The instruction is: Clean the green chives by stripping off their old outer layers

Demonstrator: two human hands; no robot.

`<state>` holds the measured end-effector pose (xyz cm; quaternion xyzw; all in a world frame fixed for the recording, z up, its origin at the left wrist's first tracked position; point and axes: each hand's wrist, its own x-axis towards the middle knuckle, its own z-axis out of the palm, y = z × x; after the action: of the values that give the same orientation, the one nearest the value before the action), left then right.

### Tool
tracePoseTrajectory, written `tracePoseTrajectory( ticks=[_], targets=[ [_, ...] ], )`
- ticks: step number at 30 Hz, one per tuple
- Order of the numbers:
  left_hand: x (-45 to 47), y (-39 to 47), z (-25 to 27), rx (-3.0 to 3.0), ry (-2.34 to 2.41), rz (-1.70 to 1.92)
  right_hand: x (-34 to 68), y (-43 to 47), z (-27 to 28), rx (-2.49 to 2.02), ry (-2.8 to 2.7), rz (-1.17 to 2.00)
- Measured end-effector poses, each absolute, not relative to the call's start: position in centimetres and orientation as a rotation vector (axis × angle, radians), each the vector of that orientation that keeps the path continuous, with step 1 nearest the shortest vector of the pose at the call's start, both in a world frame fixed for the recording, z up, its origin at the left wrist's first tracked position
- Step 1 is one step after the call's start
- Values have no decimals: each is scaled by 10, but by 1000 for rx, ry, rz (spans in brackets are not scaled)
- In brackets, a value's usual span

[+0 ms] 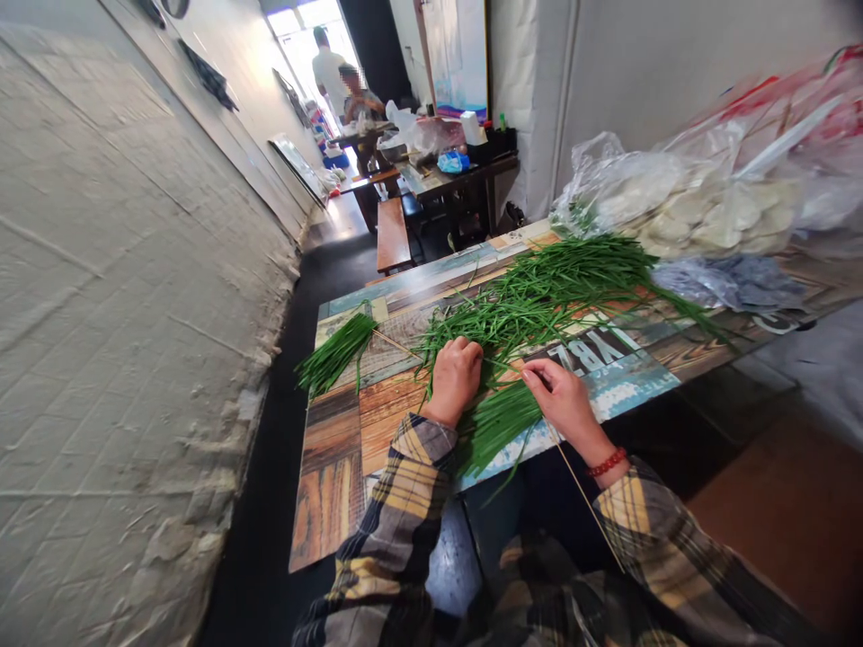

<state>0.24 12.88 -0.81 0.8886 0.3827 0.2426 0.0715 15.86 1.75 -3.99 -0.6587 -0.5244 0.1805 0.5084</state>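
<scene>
My left hand (457,376) is closed, its fingers curled round one end of a thin green chive (502,365) above the table. The thumb and fingers of my right hand (563,400) pinch the other end. Beneath and between both hands lies a skewered bunch of chives (502,422), at the near table edge. A thin wooden stick (586,499) sticks out of it under my right wrist. A second bunch (341,352), with its own stick, rests at the table's left edge. Behind my hands spreads a loose heap of chives (559,283).
On the right of the patterned wooden table (391,404) are plastic bags of pale round slices (721,211) and a bluish cloth (732,280). A rough white wall (121,296) runs along the left. Farther back stand a bench (393,234), another cluttered table and two people.
</scene>
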Motion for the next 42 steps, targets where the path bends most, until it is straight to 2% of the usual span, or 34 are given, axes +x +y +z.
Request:
tracePoseTrajectory(
  ticks=[7, 9, 15, 18, 26, 31, 42],
  targets=[
    [-5, 143, -10, 2136, 1183, 1197, 158, 16, -41, -1588, -1266, 423],
    [-6, 143, -10, 2183, 1148, 1143, 157, 17, -42, -1586, -1270, 421],
    [-3, 129, -10, 2627, 1018, 686, 157, 17, -42, -1610, -1276, 416],
    [-2, 127, -8, 2643, 1062, 666, 157, 17, -41, -1615, -1279, 413],
    [-1, 139, -7, 1726, 986, 1261, 156, 16, -42, -1613, -1279, 406],
    [-3, 136, 0, 1154, 678, 1196, 157, 17, -41, -1608, -1272, 425],
    [-6, 134, 8, 776, 532, 1116, 157, 17, -41, -1585, -1257, 443]
  ],
)
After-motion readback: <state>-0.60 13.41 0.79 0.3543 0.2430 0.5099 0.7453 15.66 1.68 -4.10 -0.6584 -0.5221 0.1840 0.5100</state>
